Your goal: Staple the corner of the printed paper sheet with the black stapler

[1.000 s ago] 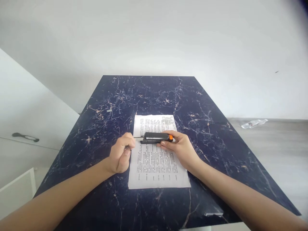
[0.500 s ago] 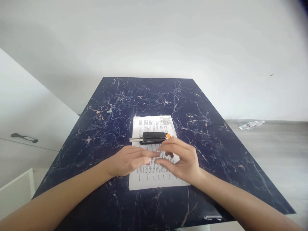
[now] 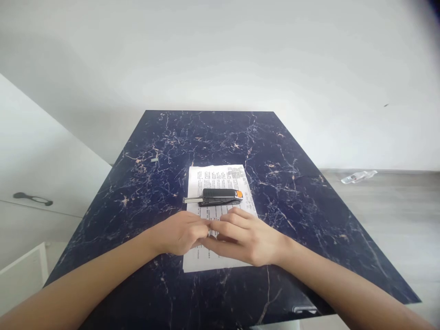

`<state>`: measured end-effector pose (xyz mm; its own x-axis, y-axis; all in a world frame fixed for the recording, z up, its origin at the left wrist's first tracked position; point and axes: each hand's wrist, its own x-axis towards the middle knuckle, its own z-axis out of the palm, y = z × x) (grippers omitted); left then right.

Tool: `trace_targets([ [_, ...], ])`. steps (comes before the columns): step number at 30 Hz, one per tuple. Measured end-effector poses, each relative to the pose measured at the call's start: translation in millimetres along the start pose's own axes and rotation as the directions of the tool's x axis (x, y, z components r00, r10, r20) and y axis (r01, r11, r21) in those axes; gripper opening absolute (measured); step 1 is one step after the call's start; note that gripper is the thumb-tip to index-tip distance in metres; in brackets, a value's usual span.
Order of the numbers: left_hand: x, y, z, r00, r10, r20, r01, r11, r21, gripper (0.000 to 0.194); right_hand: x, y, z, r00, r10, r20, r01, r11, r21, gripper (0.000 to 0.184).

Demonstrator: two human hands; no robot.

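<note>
A black stapler (image 3: 220, 195) with an orange end lies across a printed sheet of paper (image 3: 197, 265), its metal staple tray (image 3: 193, 200) pulled out to the left. Just below the stapler, over the paper, my two hands meet at the fingertips. My left hand (image 3: 184, 233) is closed, with its fingers curled and thumb pressed against them. The fingers of my right hand (image 3: 244, 236) are bent and closed in against the left fingertips. Anything pinched between them is too small or hidden to make out.
The dark blue marbled table (image 3: 220, 137) bears a small pale strip (image 3: 154, 160) at its left side. A clear plastic wrapper or bottle (image 3: 358, 177) lies on the floor at right. White cabinet fronts with a dark handle (image 3: 32, 198) stand at left, near the table edge.
My right hand has moved left and down to meet my left hand, away from the stapler's orange end. The left fingers have curled in. Stapler and paper stay put.
</note>
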<state>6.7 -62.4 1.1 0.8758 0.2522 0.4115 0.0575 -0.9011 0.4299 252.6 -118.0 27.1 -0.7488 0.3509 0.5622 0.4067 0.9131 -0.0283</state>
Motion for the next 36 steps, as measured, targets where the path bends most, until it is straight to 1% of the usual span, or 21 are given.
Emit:
trace_targets([
  [3,2.6,2.8,-1.9,0.996,-0.018,0.092,0.02,1.0,-0.02,0.029,0.1,0.4,-0.8,0.998,-0.063,0.019,0.064,0.996,-0.065,0.033],
  [5,3.7,4.0,-2.7,0.992,-0.018,0.124,0.02,1.0,-0.014,0.029,0.1,-0.2,0.0,0.997,-0.071,0.002,0.071,0.994,-0.081,0.021],
  [7,4.4,4.5,-2.7,0.994,-0.001,0.113,0.001,1.0,0.007,0.032,-0.2,-0.4,1.1,0.998,-0.055,-0.032,0.052,0.995,-0.08,0.008],
  [10,5.2,4.4,-1.2,0.998,0.05,0.041,-0.052,0.997,0.05,0.037,-0.9,0.3,0.6,0.998,-0.028,-0.053,0.025,0.999,-0.044,0.007],
  [13,6.2,3.9,1.0,0.995,0.098,-0.029,-0.096,0.992,0.084,0.04,-1.0,0.2,-2.1,0.997,-0.025,-0.079,0.026,1.0,0.0,0.009],
  [16,7.6,3.7,1.1,0.993,0.102,-0.056,-0.096,0.99,0.1,0.04,-2.0,-1.2,-2.6,0.994,-0.004,-0.105,0.011,0.998,0.065,0.013],
  [18,7.9,3.5,-1.5,0.988,0.097,-0.117,-0.084,0.99,0.112,0.037,-4.6,1.5,-1.9,0.989,0.043,-0.139,-0.026,0.992,0.126,0.023],
  [20,7.1,2.1,-6.2,0.969,0.073,-0.237,-0.052,0.994,0.095,0.038,-9.6,12.0,-3.6,0.967,0.11,-0.228,-0.075,0.985,0.156,0.039],
  [21,6.1,0.6,-9.0,0.952,0.042,-0.302,-0.018,0.997,0.081,0.038,-13.4,21.1,-6.5,0.948,0.156,-0.278,-0.119,0.982,0.146,0.045],
  [22,4.8,-1.9,-12.0,0.933,-0.003,-0.36,0.032,0.997,0.073,0.034,-18.4,32.8,-10.8,0.921,0.212,-0.326,-0.182,0.976,0.121,0.048],
  [23,3.2,-5.3,-15.4,0.911,-0.056,-0.409,0.099,0.992,0.083,0.029,-24.8,46.7,-16.5,0.887,0.28,-0.367,-0.268,0.96,0.085,0.047],
  [24,1.4,-10.0,-19.0,0.879,-0.097,-0.466,0.173,0.977,0.122,0.023,-32.9,62.4,-23.1,0.844,0.36,-0.396,-0.374,0.926,0.046,0.04],
  [25,-0.7,-16.1,-23.1,0.839,-0.123,-0.531,0.255,0.95,0.183,0.019,-42.7,79.2,-30.1,0.785,0.449,-0.427,-0.49,0.871,0.014,0.031],
  [27,-5.8,-32.0,-33.5,0.746,-0.146,-0.649,0.432,0.849,0.305,0.011,-67.4,113.0,-42.4,0.626,0.622,-0.47,-0.704,0.71,0.002,0.014],
  [28,-9.0,-41.6,-39.8,0.711,-0.177,-0.681,0.519,0.785,0.338,0.008,-81.4,128.5,-46.6,0.542,0.696,-0.471,-0.783,0.622,0.018,0.01],
  [29,-12.7,-51.9,-46.6,0.684,-0.234,-0.691,0.602,0.716,0.353,0.007,-95.8,142.5,-49.3,0.459,0.752,-0.474,-0.841,0.54,0.042,0.009],
  [30,-17.1,-62.6,-53.5,0.657,-0.306,-0.689,0.676,0.645,0.358,0.009,-109.5,154.6,-50.3,0.392,0.796,-0.461,-0.879,0.472,0.068,0.009],
  [32,-27.7,-83.7,-65.8,0.616,-0.41,-0.673,0.766,0.511,0.39,0.014,-132.4,172.4,-48.4,0.282,0.859,-0.428,-0.925,0.362,0.117,0.009],
  [34,-39.6,-102.2,-72.9,0.573,-0.49,-0.657,0.818,0.397,0.417,0.022,-146.0,182.6,-44.0,0.214,0.894,-0.394,-0.946,0.291,0.145,0.01],
  [35,-45.2,-109.9,-74.2,0.542,-0.54,-0.644,0.841,0.352,0.412,0.028,-149.3,185.3,-41.9,0.198,0.903,-0.382,-0.951,0.271,0.149,0.011],
  [36,-50.3,-116.3,-74.1,0.51,-0.591,-0.625,0.859,0.321,0.398,0.034,-150.7,187.0,-40.2,0.195,0.909,-0.369,-0.954,0.263,0.145,0.011],
])
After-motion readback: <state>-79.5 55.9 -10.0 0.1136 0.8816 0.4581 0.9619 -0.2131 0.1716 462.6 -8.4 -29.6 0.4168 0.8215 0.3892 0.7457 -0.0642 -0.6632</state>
